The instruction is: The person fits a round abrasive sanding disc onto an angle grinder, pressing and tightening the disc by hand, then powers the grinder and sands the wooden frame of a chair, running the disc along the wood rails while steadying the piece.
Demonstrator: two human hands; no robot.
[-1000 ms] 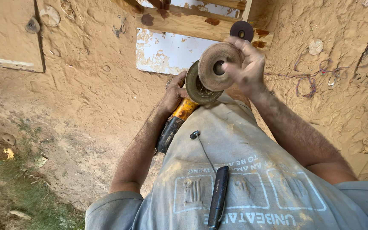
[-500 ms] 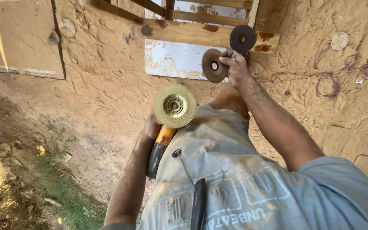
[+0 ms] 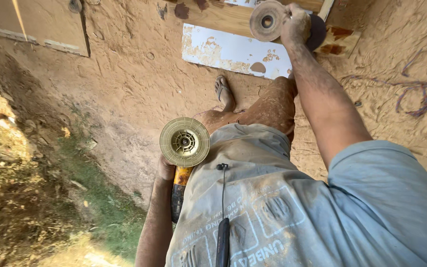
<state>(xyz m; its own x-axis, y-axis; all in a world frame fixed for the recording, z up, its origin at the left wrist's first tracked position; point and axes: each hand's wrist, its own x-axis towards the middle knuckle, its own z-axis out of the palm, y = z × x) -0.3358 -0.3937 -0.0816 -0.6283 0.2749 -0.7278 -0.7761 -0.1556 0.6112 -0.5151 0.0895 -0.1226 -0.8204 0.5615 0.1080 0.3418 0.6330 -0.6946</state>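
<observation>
Sandy, sawdust-strewn ground (image 3: pixel 124 84) fills most of the frame, with scrubby grass (image 3: pixel 35 198) in the lower left. A pale board with flaking white paint (image 3: pixel 233 52) lies at the top centre, against a bare wooden plank (image 3: pixel 218 17) above it; probably both are laid flat there as a work surface off the dirt. The person's dusty grey shirt (image 3: pixel 273 212) takes up the lower right, a thin black cable (image 3: pixel 223 198) hanging down its front.

At frame centre the left hand (image 3: pixel 165 169) is wrapped tight around the orange body of an angle grinder (image 3: pixel 180 190), held close to the waist with its ribbed yellowish backing pad (image 3: pixel 185 142) facing up at the camera, apparently so the bare pad face stays reachable. The right hand (image 3: pixel 295 24), stretched out to the top of the frame over the boards, is closed on the rim of a worn tan sanding disc (image 3: pixel 267 21), its centre hole clear of the fingers. A darker round disc (image 3: pixel 317 32) shows just behind that hand; whether the hand also grips it cannot be told. A sandalled foot (image 3: pixel 223 91) rests on the sand below the painted board.
</observation>
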